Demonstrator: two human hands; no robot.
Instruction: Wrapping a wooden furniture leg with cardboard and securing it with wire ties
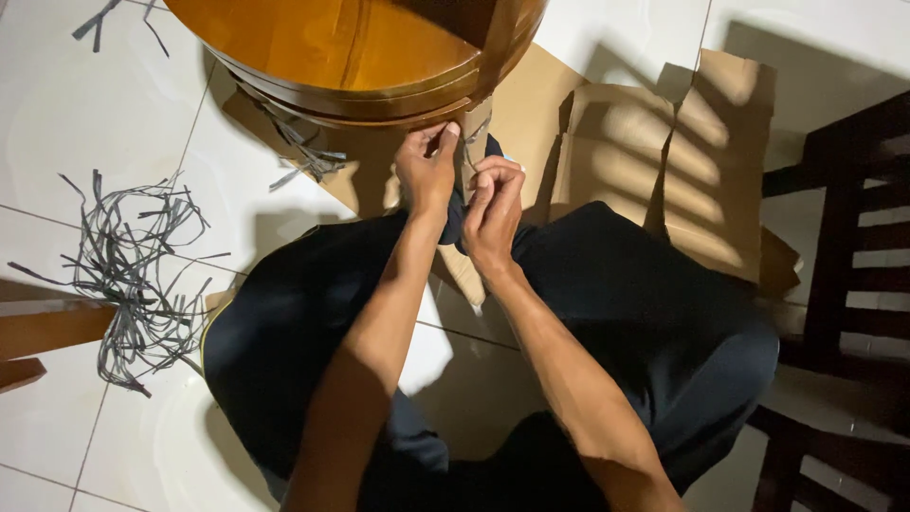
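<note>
I sit on the floor with legs in dark trousers [313,322] spread apart. A round glossy brown wooden piece [351,47] stands in front of me. My left hand [427,171] reaches up to its lower rim, fingertips pinching something thin there. My right hand [493,209] is just beside it, fingers curled around a thin dark strip [474,133] that runs up toward the rim. What exactly the fingers grip is too small to make out clearly.
Flattened brown cardboard [664,161] lies on the white tiles beyond my knees. A tangle of dark strips [133,265] lies at left, more strips [303,156] under the wooden piece. Dark wooden furniture [844,265] stands at right; wooden boards [47,327] at left edge.
</note>
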